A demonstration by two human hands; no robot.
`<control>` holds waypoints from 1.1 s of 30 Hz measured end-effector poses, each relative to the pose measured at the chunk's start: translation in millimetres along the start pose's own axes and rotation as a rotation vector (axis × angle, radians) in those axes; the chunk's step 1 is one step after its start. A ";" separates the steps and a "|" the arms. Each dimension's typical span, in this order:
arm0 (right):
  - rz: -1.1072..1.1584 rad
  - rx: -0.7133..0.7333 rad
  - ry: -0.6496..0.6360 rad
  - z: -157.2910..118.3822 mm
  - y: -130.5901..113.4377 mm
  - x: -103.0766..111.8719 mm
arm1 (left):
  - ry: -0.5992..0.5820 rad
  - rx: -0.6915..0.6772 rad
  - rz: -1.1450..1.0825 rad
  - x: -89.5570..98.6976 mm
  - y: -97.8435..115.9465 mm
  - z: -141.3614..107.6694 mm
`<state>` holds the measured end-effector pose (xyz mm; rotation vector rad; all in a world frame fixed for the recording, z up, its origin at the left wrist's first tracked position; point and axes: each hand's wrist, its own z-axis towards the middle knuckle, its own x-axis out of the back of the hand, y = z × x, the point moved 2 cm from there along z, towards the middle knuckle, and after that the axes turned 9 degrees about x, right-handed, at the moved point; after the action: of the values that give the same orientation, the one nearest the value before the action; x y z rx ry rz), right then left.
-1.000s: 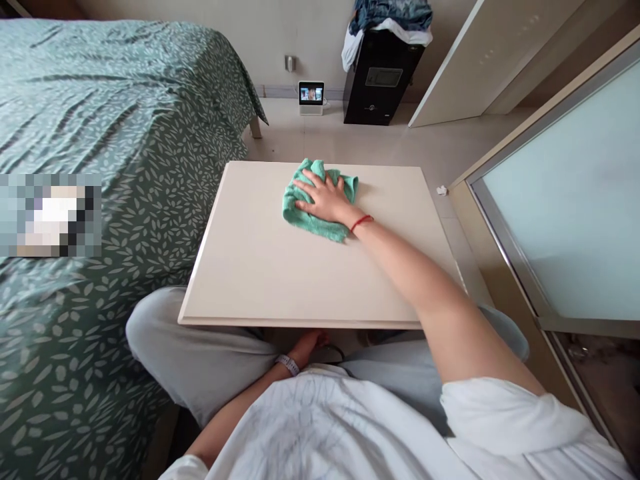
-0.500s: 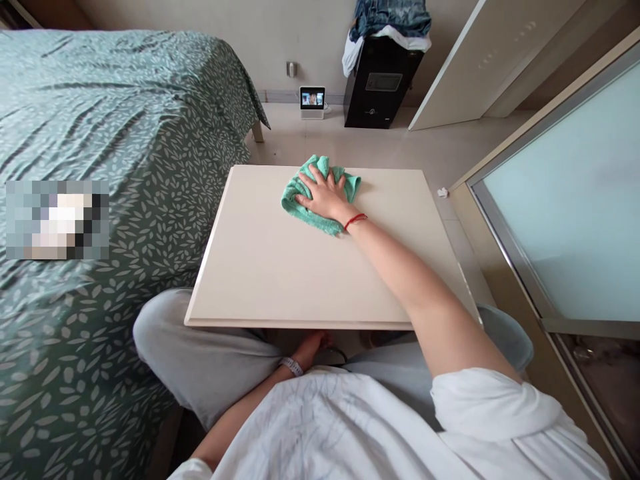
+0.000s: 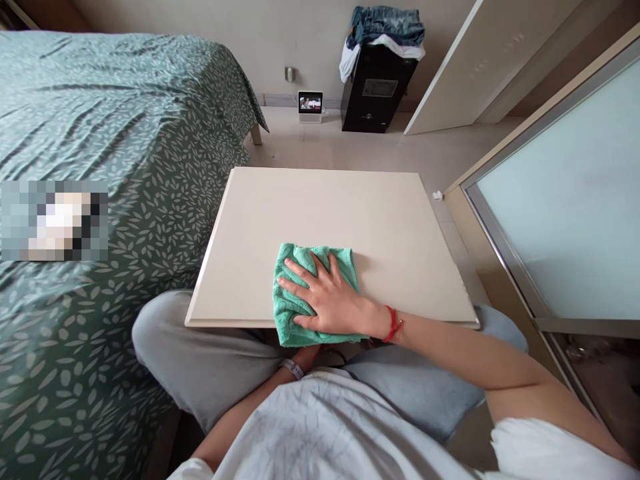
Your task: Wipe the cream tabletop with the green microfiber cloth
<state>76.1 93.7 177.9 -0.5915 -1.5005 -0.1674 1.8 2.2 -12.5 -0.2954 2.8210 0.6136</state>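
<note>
My right hand (image 3: pixel 327 300) lies flat on a green cloth (image 3: pixel 295 257), its fingers spread and its palm pressing down. The cloth is on the near part of a cream-coloured tabletop (image 3: pixel 240 267), and its lower edge hangs slightly over the table's near edge. A red string bracelet (image 3: pixel 391 325) circles my right wrist. Below the near edge, my left hand (image 3: pixel 309 357) sits low between my legs. The cloth and the tabletop hide its fingers. My left wrist wears a pale band (image 3: pixel 293 369).
A bed with a green leaf-patterned cover (image 3: pixel 165 173) stands close on the left. Beyond the table are a small screen (image 3: pixel 310 107) on the floor and a black cabinet (image 3: pixel 375 100) topped with folded jeans (image 3: pixel 387 25). A frosted-glass sliding door (image 3: pixel 565 193) is at the right.
My right hand has drawn the cloth from the far part of the tabletop towards me, to the near edge. My left hand stays low under the table.
</note>
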 end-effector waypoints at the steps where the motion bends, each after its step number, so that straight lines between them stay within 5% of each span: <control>1: 0.004 0.002 -0.005 5.0 5.5 1.5 | -0.015 0.002 -0.009 0.1 -0.3 0.0; 12: 0.021 -0.312 0.065 140.6 156.0 56.1 | 0.033 0.081 -0.012 1.5 1.1 -1.3; 17: 0.038 -0.385 0.130 170.4 189.3 65.7 | 0.035 0.089 0.004 0.5 3.5 -3.7; 26: 0.038 -0.304 0.111 145.1 158.2 49.6 | 0.035 0.074 0.004 2.5 0.4 -0.3; 33: 0.009 0.034 0.040 63.7 54.3 13.9 | 0.025 0.064 0.003 0.7 3.3 -5.9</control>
<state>45.9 172.9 174.4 -0.5649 -1.4591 -0.1453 -0.7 2.5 -6.2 -0.2897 2.8590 0.5224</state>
